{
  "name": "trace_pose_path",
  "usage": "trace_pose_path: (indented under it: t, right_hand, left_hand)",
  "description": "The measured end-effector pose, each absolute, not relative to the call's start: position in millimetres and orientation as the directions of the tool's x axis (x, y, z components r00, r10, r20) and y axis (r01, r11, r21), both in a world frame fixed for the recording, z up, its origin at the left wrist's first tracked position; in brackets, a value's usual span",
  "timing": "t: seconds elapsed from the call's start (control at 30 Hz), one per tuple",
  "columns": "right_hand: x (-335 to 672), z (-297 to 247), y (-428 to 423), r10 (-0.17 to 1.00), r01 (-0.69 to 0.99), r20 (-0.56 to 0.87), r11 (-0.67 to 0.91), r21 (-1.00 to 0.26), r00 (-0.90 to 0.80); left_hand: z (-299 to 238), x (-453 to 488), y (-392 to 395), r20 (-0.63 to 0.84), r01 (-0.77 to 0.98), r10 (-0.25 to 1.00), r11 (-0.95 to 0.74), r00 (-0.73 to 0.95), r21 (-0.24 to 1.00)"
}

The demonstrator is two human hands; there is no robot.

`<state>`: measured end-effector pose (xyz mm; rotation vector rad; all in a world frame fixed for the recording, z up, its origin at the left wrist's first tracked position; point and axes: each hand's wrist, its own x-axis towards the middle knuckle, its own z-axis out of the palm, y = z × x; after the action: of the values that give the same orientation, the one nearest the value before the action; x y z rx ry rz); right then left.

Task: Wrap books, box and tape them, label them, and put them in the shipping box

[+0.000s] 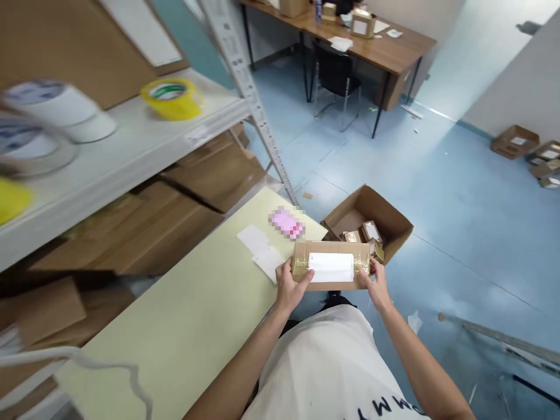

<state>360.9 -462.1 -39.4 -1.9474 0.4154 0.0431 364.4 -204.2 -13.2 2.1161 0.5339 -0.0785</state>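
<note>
A long cardboard box (301, 252) is held up before me, past the edge of the pale table. A white label (331, 267) is stuck on its face, and shiny tape wraps both ends. My left hand (292, 286) grips the left end, its thumb on the label's edge. At the right end my right hand (376, 283) has its thumb on the face and its fingers behind. Just beyond the held box stands a large open carton (391, 219) with several small parcels (371, 231) in it.
White papers (262, 252) and a blurred-out pink item (286, 223) lie on the pale table (196, 309). Left of it, a metal shelf (219, 111) carries yellow tape (172, 98) and white rolls (56, 108). A desk (394, 49) and black chair (335, 70) stand at the back.
</note>
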Motion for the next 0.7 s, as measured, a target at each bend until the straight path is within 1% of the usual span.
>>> trace_pose_path:
  t: [0.07,0.13,0.2,0.27,0.37,0.5,0.6,0.63,0.7]
  right_hand:
    - [364,-53,-490,-0.36,-0.381,-0.246,-0.375,-0.845,0.9]
    - [369,-63,-513,-0.42,-0.433,-0.263,-0.385,-0.815,0.869]
    - [377,-70,-531,-0.462,-0.465,-0.264,-0.401,-0.789,0.846]
    - [385,-73,-546,-0.483,-0.479,-0.258,-0.419,-0.771,0.837]
    - [396,-74,-564,-0.492,-0.491,-0.266,-0.413,-0.767,0.829]
    - [404,-77,-571,-0.49,-0.461,-0.27,-0.325,-0.826,0.829]
    - [407,-82,-560,-0.42,-0.39,-0.246,-0.302,-0.87,0.873]
    - [407,-84,-553,-0.391,-0.381,-0.253,-0.294,-0.877,0.885]
    - [407,-87,-537,-0.337,-0.389,-0.294,-0.26,-0.884,0.894]
  left_hand:
    - [-23,392,-235,-0.321,0.387,0.216,-0.526,0.922,0.757]
    - [-31,418,-262,-0.359,0.348,0.097,-0.567,0.928,0.747]
    - [-35,440,-283,-0.378,0.312,0.018,-0.601,0.926,0.736]
    - [-37,461,-301,-0.385,0.283,-0.035,-0.618,0.922,0.733]
    - [-41,488,-319,-0.365,0.25,-0.073,-0.603,0.928,0.757]
    - [-52,508,-327,-0.3,0.202,-0.106,-0.526,0.948,0.826]
    - [-64,506,-320,-0.218,0.125,-0.138,-0.489,0.966,0.863]
    - [-68,501,-315,-0.211,0.121,-0.137,-0.483,0.968,0.867]
    - [-76,487,-302,-0.247,0.171,-0.108,-0.463,0.963,0.87]
